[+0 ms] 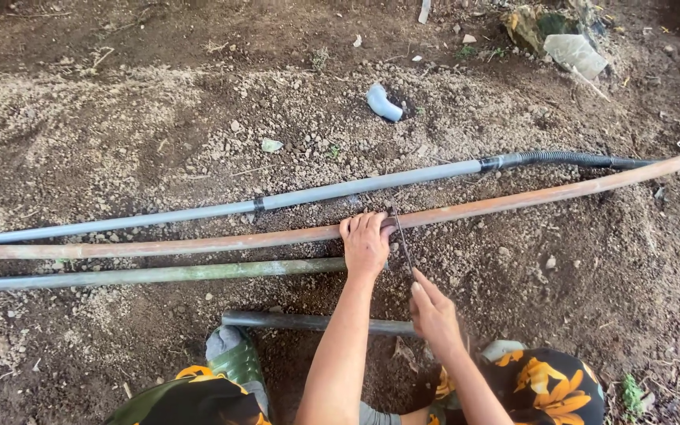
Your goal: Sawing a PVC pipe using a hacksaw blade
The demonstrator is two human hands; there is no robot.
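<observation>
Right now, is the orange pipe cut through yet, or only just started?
Only just started, it seems. Done: the long orange pipe lies on the soil between a grey pipe and a green pipe. In hand: the left hand presses it down while the right hand holds a thin saw blade across it. Left: the pipe looks whole, no gap showing.

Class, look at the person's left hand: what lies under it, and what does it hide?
The left hand presses on the long orange-brown pipe; a thin dark saw blade crosses the pipe beside it. The hand covers part of the pipe and the end of the green pipe.
</observation>
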